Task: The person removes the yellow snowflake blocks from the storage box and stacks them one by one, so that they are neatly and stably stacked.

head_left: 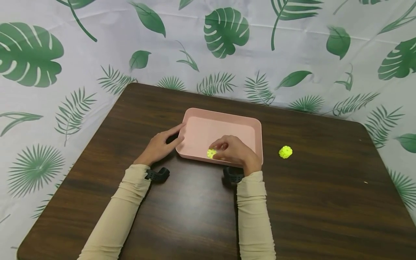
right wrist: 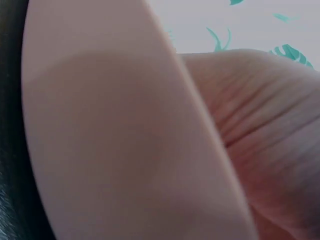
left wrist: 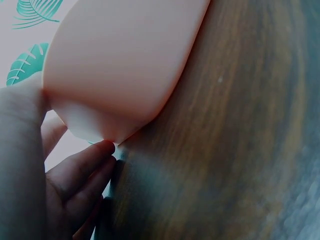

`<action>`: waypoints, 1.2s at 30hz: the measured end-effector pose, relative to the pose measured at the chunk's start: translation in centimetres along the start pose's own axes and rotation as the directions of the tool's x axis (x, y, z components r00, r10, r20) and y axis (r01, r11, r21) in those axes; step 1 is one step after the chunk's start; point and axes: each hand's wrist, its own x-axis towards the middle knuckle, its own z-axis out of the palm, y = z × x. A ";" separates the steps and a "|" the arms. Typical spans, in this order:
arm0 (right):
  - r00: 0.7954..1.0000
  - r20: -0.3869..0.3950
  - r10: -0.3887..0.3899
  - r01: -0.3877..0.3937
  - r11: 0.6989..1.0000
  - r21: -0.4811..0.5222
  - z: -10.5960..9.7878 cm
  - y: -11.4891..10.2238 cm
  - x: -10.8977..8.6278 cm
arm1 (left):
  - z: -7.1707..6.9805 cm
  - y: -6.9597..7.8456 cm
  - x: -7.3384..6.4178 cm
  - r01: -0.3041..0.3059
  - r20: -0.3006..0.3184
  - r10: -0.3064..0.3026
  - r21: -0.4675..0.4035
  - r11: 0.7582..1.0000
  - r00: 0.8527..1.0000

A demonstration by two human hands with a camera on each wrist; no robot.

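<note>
A shallow pink tray [head_left: 224, 128] lies on the dark wooden table. My left hand [head_left: 159, 146] is at its left end, with straight fingers against the outer wall; the left wrist view shows fingertips [left wrist: 105, 147] right at the tray's lower corner. Over the near side of the tray, my right hand [head_left: 235, 151] pinches a small bright yellow flower-shaped disc [head_left: 211, 153] between thumb and fingers. In the right wrist view the tray's wall [right wrist: 110, 150] fills much of the picture and hides the fingertips and the disc.
To the right of the tray, a small pile of similar yellow flower-shaped pieces [head_left: 285, 152] sits on the table [head_left: 325, 195]. Behind the table's far edge hangs a white curtain [head_left: 260, 21] printed with green leaves. Black bands [head_left: 158, 175] circle both wrists.
</note>
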 end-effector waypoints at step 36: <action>0.995 -0.096 -0.014 0.012 1.000 -0.018 1.3 -0.7 1.0 | 0.2 0.1 0.0 0.005 -0.004 -0.005 0.012 1.000 1.000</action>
